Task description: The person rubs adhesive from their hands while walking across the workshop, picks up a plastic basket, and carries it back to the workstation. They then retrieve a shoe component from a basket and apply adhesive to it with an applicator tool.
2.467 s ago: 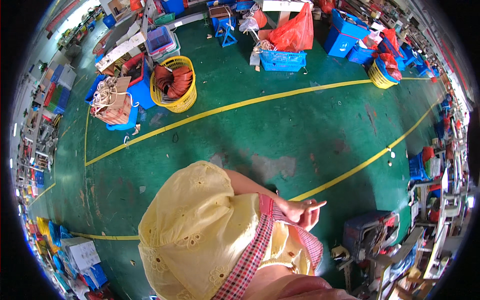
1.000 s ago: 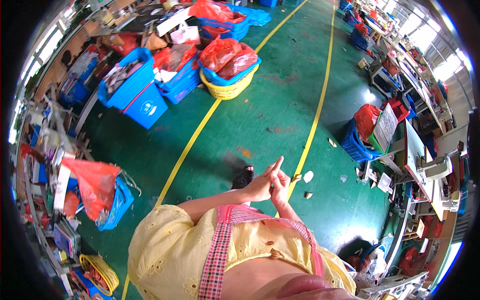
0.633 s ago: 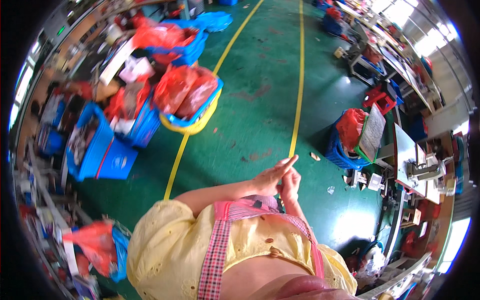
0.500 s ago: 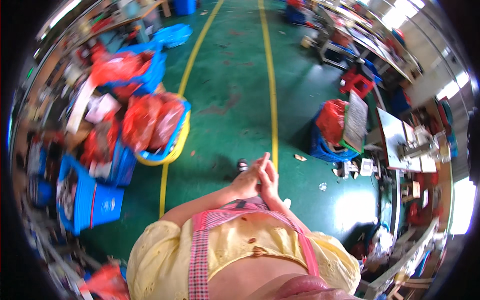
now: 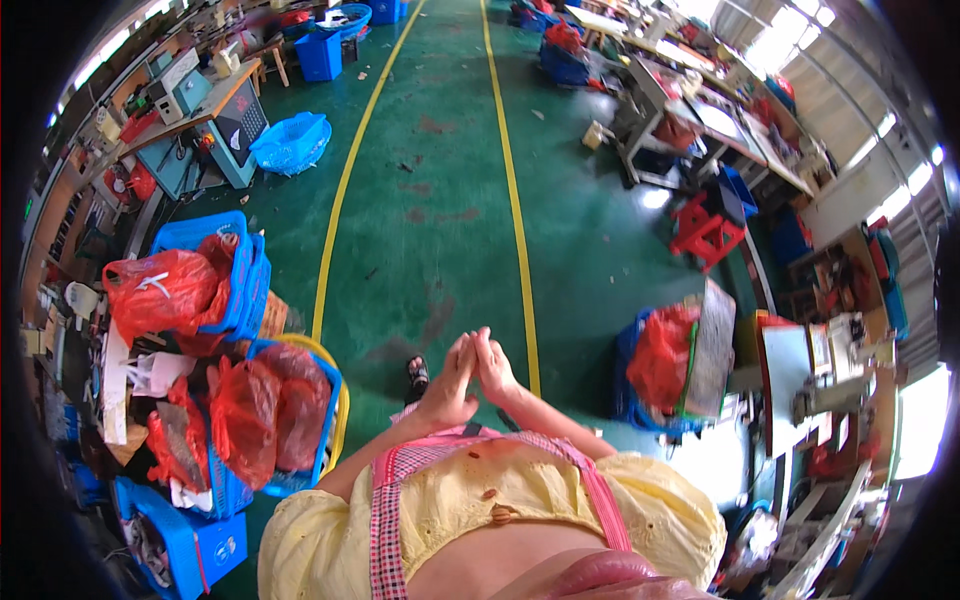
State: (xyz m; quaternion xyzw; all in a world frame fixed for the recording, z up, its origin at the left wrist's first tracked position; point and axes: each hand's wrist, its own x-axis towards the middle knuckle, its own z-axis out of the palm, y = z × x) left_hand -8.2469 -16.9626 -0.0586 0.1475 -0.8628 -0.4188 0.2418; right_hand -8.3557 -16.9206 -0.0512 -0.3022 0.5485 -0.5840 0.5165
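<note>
In front of my waist my left hand (image 5: 447,392) and my right hand (image 5: 493,370) meet near their fingertips. Fingers on both are stretched forward, and nothing shows between them. A gap separates the wrists, while the palms face each other. Beneath them runs the green floor (image 5: 430,240), with a foot in a dark sandal (image 5: 417,371) just left of my left hand. I wear a pink checked apron (image 5: 388,520) over a yellow top.
Blue baskets (image 5: 328,420) with red plastic bags (image 5: 160,290) crowd the left side. Another blue basket (image 5: 627,375) holds a red bag and a grey board (image 5: 712,350) on the right. Red stools (image 5: 705,230), a sewing machine table (image 5: 790,370) and a blue tub (image 5: 290,145) stand farther out. Yellow lines (image 5: 518,230) mark the aisle.
I have advanced along the aisle; the baskets on both sides sit lower in the picture. My hands, overlapped before, have shifted left and now touch mainly at the fingers.
</note>
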